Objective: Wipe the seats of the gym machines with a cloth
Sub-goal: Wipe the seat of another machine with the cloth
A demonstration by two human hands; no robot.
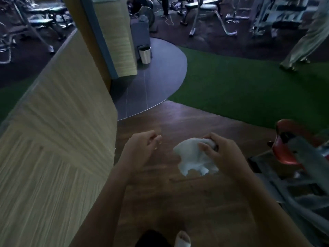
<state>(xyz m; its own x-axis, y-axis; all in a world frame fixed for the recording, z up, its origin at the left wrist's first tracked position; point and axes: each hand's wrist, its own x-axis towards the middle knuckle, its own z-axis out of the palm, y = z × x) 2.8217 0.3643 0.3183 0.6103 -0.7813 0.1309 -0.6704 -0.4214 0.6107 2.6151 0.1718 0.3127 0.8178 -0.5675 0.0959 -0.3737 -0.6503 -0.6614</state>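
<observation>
One white cloth hangs bunched in the curled grip of my right hand, my left hand beside it loosely curled, holding nothing, both over the wooden floor.

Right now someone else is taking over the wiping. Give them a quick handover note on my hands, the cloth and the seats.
Left hand: free, fingers loosely curled, holding nothing.
Right hand: grips the bunched white cloth in the air above the wood floor.
Machine: close on the right, with a red part. Benches stand across the room.
Done: cannot tell whether any seat has been wiped; the cloth touches none.
Left: carry the cloth to a seat and wipe.
</observation>
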